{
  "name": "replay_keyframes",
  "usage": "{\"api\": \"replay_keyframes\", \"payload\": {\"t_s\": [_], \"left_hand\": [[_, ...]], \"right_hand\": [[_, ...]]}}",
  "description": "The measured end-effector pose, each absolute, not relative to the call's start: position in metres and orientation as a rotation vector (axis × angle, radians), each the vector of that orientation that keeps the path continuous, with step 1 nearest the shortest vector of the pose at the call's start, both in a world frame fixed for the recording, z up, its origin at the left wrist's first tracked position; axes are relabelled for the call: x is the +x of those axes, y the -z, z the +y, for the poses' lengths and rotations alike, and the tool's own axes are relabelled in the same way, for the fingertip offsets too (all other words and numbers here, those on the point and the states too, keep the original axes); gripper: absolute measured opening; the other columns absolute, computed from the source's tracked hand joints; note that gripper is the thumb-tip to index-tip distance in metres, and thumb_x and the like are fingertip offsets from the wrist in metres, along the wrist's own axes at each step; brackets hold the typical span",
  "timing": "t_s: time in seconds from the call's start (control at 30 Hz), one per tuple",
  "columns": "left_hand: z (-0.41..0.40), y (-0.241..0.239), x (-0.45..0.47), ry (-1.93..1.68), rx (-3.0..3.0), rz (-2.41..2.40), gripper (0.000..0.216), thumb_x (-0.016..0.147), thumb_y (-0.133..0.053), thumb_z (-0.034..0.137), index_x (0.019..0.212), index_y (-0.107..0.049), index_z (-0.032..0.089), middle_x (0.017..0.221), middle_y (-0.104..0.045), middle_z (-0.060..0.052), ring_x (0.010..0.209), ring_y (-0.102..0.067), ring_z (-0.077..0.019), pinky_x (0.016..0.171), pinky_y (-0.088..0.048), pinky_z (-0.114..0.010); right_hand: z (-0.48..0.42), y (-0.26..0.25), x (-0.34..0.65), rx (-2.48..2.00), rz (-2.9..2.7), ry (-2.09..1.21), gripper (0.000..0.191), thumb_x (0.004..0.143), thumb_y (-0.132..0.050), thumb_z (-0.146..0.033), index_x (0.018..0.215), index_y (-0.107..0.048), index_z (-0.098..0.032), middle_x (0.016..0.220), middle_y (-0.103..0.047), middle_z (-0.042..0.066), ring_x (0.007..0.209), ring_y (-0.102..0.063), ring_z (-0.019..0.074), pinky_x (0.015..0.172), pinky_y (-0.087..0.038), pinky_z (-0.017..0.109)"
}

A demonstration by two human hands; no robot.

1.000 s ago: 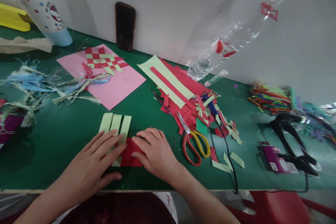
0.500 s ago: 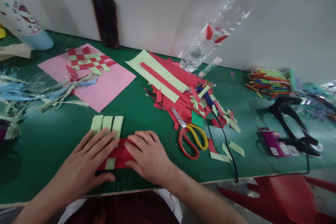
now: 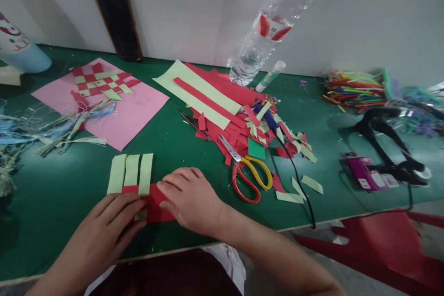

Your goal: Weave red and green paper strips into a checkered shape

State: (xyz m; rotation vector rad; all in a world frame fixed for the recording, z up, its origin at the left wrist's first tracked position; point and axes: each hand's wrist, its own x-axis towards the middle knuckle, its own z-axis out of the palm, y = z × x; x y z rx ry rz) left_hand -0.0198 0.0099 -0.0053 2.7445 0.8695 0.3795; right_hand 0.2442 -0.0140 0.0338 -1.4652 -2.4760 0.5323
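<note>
Three pale strips (image 3: 132, 169) meet red paper (image 3: 154, 208) near the table's (image 3: 69, 185) front edge, under our left hand (image 3: 109, 222) and right hand (image 3: 194, 199); whether either grip pinches, we cannot tell. Light and easily creased, probably; we'd hold crossings flat.

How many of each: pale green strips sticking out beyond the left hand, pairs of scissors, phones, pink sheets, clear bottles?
Pale green strips beyond the left hand: 3
Scissors: 1
Phone: 1
Pink sheet: 1
Clear bottle: 1
Total: 7
</note>
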Motion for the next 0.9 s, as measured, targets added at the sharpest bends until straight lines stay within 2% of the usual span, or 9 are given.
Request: {"api": "replay_keyframes", "payload": {"t_s": [0.17,0.37,0.57,0.77,0.9], "left_hand": [[0.011,0.003,-0.019,-0.381,2.718,0.882,0.031,0.104,-0.053,0.043,0.128,-0.063,0.027,0.119,-0.071,-0.005,0.105,-0.065,-0.0234,0.095,-0.049,-0.038],[0.010,0.003,-0.020,-0.358,2.718,0.885,0.028,0.103,-0.054,0.038,0.128,-0.064,0.029,0.121,-0.072,-0.003,0.107,-0.067,-0.0222,0.097,-0.050,-0.037],[0.009,0.007,-0.023,-0.375,2.715,0.905,0.026,0.102,-0.056,0.037,0.124,-0.067,0.027,0.120,-0.072,-0.004,0.109,-0.066,-0.0232,0.099,-0.050,-0.038],[0.008,0.006,-0.021,-0.366,2.701,0.919,0.027,0.102,-0.056,0.035,0.125,-0.067,0.027,0.122,-0.072,-0.005,0.109,-0.065,-0.0233,0.099,-0.051,-0.037],[0.008,0.010,-0.022,-0.428,2.716,0.905,0.027,0.103,-0.056,0.038,0.125,-0.067,0.028,0.122,-0.073,-0.004,0.108,-0.066,-0.0219,0.098,-0.051,-0.035]], "right_hand": [[0.008,-0.039,0.240,-1.572,-2.505,-0.554,0.024,0.104,-0.053,-0.021,0.125,-0.066,-0.018,0.125,-0.069,0.008,0.110,-0.052,0.0279,0.082,-0.049,0.042],[0.027,-0.031,0.232,-1.640,-2.463,-0.517,0.024,0.100,-0.055,-0.019,0.119,-0.070,-0.020,0.133,-0.065,0.008,0.116,-0.046,0.0304,0.086,-0.049,0.046],[0.028,-0.032,0.228,-1.598,-2.432,-0.620,0.036,0.100,-0.053,-0.019,0.133,-0.065,-0.029,0.140,-0.063,0.003,0.121,-0.045,0.0290,0.090,-0.044,0.049],[0.029,-0.036,0.226,-1.546,-2.392,-0.730,0.031,0.105,-0.049,-0.020,0.131,-0.064,-0.027,0.134,-0.072,0.001,0.121,-0.049,0.0281,0.093,-0.038,0.048],[0.031,-0.040,0.224,-1.580,-2.304,-0.847,0.027,0.105,-0.054,-0.025,0.131,-0.061,-0.022,0.121,-0.077,0.005,0.121,-0.054,0.0268,0.097,-0.036,0.048]]}}
